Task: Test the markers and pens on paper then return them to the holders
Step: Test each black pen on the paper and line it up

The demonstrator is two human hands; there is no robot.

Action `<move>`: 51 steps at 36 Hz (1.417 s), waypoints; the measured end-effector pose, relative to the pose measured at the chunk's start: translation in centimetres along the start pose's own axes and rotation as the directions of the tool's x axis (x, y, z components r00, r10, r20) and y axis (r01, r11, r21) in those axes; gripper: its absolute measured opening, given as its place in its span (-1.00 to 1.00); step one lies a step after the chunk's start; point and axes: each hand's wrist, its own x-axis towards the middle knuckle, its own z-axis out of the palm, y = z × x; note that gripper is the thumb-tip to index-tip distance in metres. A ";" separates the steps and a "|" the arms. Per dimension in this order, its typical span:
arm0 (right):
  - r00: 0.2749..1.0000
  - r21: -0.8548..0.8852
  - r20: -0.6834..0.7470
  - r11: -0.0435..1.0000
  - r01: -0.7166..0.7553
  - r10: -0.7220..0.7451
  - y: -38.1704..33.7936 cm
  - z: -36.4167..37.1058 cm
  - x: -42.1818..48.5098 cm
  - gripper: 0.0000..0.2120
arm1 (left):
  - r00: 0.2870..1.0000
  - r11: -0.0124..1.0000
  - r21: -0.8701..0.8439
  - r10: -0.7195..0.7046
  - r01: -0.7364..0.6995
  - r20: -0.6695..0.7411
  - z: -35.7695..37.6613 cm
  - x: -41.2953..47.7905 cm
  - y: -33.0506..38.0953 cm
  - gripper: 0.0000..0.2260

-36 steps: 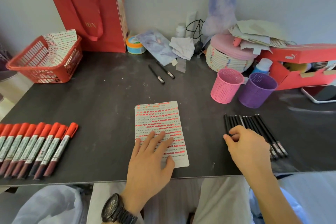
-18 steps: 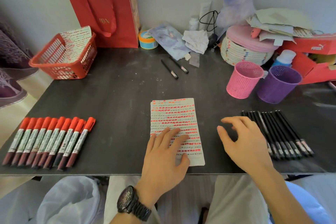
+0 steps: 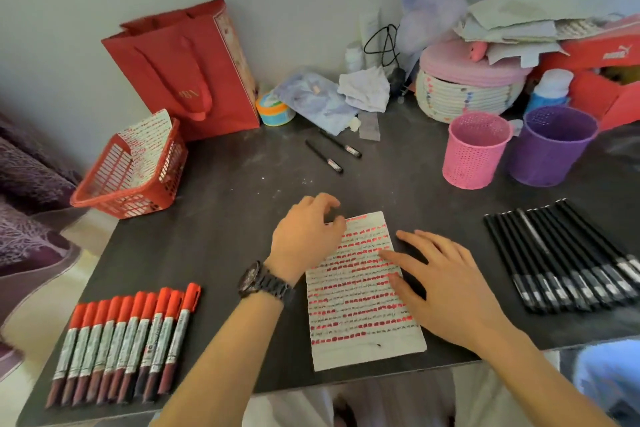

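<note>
Centre frame, we work the filled paper [image 3: 360, 305]: left hand [image 3: 304, 236] curled at its upper-left corner, pinch unclear; right hand [image 3: 450, 288] flat on its right edge. Probably swapping sheets; next, lift that corner. Roughly ten red markers [image 3: 131, 340], twelve-odd black pens [image 3: 561, 253], two stray pens [image 3: 323, 156], pink holder [image 3: 474, 149], purple holder [image 3: 550, 146].

Matt dark tabletop [image 3: 225, 204], lined paper sheet [image 3: 363, 329], perforated plastic holders [image 3: 476, 152], red plastic lattice basket [image 3: 138, 184], glossy marker caps [image 3: 138, 305]
</note>
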 end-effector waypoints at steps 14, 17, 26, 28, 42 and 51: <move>0.999 0.101 0.030 0.995 -0.017 0.014 0.2 -0.3 0.0 -0.45 | 0.995 0.915 0.392 -0.098 0.094 -0.009 0.5 10.3 1.3 -0.61; 1.000 0.122 0.016 0.992 -0.012 0.011 0.2 -0.4 -0.2 -0.48 | 0.982 0.890 0.420 -0.187 0.178 -0.018 0.5 9.7 0.9 -0.69; 1.000 0.148 -0.002 0.989 0.001 0.000 0.2 -0.3 -0.4 -0.47 | 0.958 0.953 0.175 -0.267 0.246 0.108 -1.7 6.0 -2.7 -0.72; 0.999 0.180 -0.034 0.984 0.009 -0.003 0.3 -0.3 -0.3 -0.45 | 0.977 0.976 0.067 -0.209 0.207 0.035 -1.7 4.2 -2.9 -0.73; 0.985 0.976 -0.050 0.218 0.012 0.168 -6.6 -3.4 -4.2 -0.82 | 0.959 0.812 -0.512 0.224 -0.282 -0.173 3.1 -14.2 4.8 -0.85; 0.980 0.967 -0.097 0.249 0.051 0.177 -8.2 -3.1 -5.2 -0.73 | 0.963 0.797 -0.543 0.189 -0.264 -0.192 3.7 -15.9 3.5 -0.57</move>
